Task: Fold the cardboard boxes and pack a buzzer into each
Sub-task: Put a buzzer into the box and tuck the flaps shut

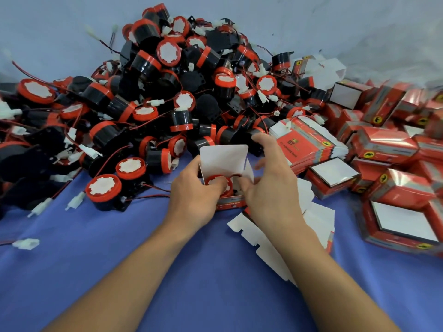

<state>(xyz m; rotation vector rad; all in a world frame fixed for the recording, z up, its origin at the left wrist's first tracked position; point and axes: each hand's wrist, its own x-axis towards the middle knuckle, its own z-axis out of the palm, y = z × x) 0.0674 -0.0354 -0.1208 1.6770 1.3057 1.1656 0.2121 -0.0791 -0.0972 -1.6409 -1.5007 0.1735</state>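
One buzzer [217,182] is sitting red cap up inside the open box [224,159], lid flap standing. The left hand [194,200] is gripping the box's left wall and the right hand [271,188] is pinching its right side. The box is resting on the blue desk [143,248], just in front of the buzzer pile [155,92]. Flat blanks [309,142] and folded boxes [388,144] are lying to the right.

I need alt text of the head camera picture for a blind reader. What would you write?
A left hand and a right hand hold a small open cardboard box with a red-capped buzzer inside, over a blue cloth. Behind lies a pile of black-and-red buzzers; a stack of flat boxes and folded red boxes lie to the right.
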